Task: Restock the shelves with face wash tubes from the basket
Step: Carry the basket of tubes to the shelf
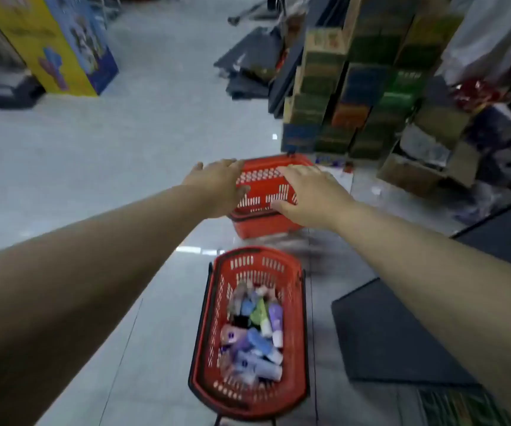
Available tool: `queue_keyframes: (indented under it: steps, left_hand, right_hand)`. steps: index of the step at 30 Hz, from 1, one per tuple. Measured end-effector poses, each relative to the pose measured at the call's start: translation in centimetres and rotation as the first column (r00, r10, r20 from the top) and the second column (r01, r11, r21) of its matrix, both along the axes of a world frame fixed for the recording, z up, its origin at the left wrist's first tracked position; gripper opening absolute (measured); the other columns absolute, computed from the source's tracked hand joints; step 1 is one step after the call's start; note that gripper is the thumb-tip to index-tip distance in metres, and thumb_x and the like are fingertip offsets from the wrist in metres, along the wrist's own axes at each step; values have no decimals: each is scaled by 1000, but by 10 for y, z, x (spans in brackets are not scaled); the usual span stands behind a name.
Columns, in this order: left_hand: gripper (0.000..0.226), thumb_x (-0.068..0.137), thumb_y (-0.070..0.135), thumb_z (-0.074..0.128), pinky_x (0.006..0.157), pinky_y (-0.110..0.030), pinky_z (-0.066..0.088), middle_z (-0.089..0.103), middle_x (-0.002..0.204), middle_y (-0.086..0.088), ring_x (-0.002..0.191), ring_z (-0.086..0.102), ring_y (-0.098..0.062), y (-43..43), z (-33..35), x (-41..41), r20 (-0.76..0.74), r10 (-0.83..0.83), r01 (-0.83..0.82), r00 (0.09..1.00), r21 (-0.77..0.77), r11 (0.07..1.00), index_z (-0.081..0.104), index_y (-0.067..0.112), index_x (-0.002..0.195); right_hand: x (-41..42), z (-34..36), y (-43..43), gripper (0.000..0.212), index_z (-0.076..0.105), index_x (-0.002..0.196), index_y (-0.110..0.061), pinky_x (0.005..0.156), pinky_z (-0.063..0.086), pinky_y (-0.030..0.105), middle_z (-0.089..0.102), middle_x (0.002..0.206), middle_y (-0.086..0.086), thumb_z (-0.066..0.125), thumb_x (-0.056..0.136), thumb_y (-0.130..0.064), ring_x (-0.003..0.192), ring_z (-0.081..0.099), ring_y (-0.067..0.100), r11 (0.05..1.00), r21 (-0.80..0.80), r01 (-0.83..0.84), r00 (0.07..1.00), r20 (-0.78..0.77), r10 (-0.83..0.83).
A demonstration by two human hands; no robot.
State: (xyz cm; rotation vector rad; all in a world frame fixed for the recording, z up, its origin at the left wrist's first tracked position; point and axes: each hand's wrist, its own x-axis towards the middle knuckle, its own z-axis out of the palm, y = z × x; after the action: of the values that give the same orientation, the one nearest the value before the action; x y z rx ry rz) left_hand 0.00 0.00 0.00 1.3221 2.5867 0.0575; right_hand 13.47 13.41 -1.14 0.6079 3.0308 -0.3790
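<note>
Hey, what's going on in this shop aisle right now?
A person reaches both arms forward, with left hand and right hand on the far red basket. Blur hides whether they grip it. The near red basket, holding a pile of face wash tubes, sits untouched below. No tube is in hand yet.

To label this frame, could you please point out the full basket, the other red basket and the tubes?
full basket (257,270): head view, far slotted wall.
other red basket (263,192): head view, slotted face between the hands.
tubes (255,336): head view, middle of the pile.
</note>
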Motion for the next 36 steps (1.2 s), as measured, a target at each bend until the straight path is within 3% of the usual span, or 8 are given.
queue_keyframes:
  steps: [9, 15, 19, 21, 23, 25, 27, 36]
  left_hand:
    - [71, 92, 41, 49, 103, -49, 41, 30, 152, -5, 131, 42, -28, -67, -283, 39, 214, 190, -167, 958, -123, 978, 10, 26, 150]
    - [86, 91, 33, 55, 112, -54, 25, -5, 159, -7, 146, 6, -33, -117, -423, 73, 151, 311, -260, 938, -287, 922, -8, 26, 150]
    - [98, 89, 27, 61, 108, -53, 32, 3, 158, -12, 141, 22, -37, -129, -472, 82, 236, 634, -560, 736, -313, 767, -16, 25, 149]
    - [97, 88, 27, 62, 102, -54, 40, 27, 149, -16, 129, 41, -38, -133, -486, 78, 302, 736, -684, 606, -274, 676, -12, 23, 149]
    - [81, 87, 27, 62, 95, -50, 47, 46, 134, -16, 118, 53, -37, -136, -489, 69, 391, 778, -769, 493, -222, 599, 9, 18, 148]
    - [58, 85, 24, 63, 87, -43, 48, 54, 123, -15, 110, 57, -36, -138, -485, 66, 471, 768, -787, 434, -218, 577, 32, 11, 132]
    - [49, 83, 23, 65, 87, -41, 49, 56, 117, -14, 106, 58, -34, -145, -473, 71, 530, 759, -794, 379, -235, 560, 38, 9, 121]
    - [49, 79, 20, 72, 73, -38, 52, 60, 109, -10, 90, 61, -25, -228, -324, 104, 591, 800, -856, 100, -359, 373, 46, 10, 119]
  right_hand:
    - [63, -279, -49, 82, 13, 151, -19, 116, 21, 46, 8, 159, 9, 50, 87, -55, 145, 14, 28, 990, -120, 69, 953, 303, -29]
    - [110, -418, -82, 91, -7, 151, -18, 114, 21, 50, -14, 158, 9, 55, 88, -40, 146, -4, 32, 982, -38, 183, 890, 431, -149]
    - [125, -480, -100, 83, -7, 149, -3, 116, 19, 41, -11, 157, 18, 51, 91, -9, 147, -1, 33, 891, -10, 454, 847, 315, -428]
    - [122, -497, -101, 76, -3, 149, -1, 113, 23, 38, -4, 159, 15, 47, 92, -5, 146, 7, 30, 801, -49, 597, 793, 186, -580]
    - [111, -502, -88, 76, 4, 150, -2, 110, 28, 37, 12, 158, 13, 53, 91, -9, 142, 22, 29, 605, -183, 775, 631, 154, -760]
    - [102, -502, -66, 74, 26, 143, -3, 106, 38, 36, 42, 143, 13, 66, 83, -19, 128, 46, 28, 358, -340, 869, 454, 262, -852]
    - [100, -490, -53, 57, 43, 129, -3, 100, 46, 40, 54, 129, 13, 69, 80, -15, 115, 56, 28, 230, -391, 891, 392, 406, -826]
    - [94, -337, -97, 47, 49, 123, -3, 92, 52, 48, 58, 122, 13, 62, 77, -3, 106, 59, 33, 317, -366, 875, 471, 496, -729]
